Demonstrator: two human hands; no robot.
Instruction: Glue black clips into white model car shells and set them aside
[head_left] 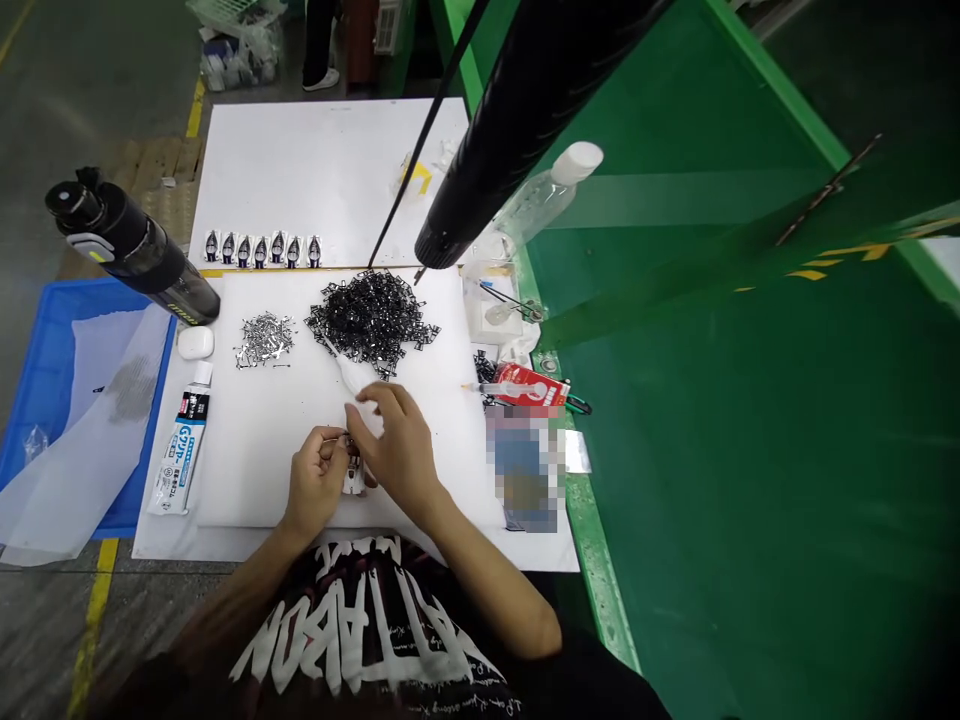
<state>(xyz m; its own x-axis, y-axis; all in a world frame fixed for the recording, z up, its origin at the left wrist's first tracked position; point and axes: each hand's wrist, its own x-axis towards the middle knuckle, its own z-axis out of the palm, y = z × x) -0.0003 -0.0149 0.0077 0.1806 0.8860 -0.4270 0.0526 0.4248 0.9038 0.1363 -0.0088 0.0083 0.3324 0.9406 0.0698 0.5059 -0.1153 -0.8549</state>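
Observation:
My left hand (313, 482) is closed, its thumb and fingertips pinched on a small dark part (347, 437) whose shape is partly hidden. Just below the pinch, between both hands, is a small white piece with dark details (353, 478). My right hand (401, 455) arches over from the right, thumb and forefinger parted with nothing visible between them. Beyond its forefinger lies a slim white dropper-like tool (351, 375), pointing at a heap of small black frame-like parts (375, 315). Left of that heap is a smaller pile of shiny silver pieces (266, 340).
A white foam mat (247, 450) covers the near table. At left are a glue tube (180, 455), white case (196, 343), black bottle (150, 255) and blue tray (45, 330). Several small packets (261, 252) line up behind. A black cylinder (487, 150) hangs overhead.

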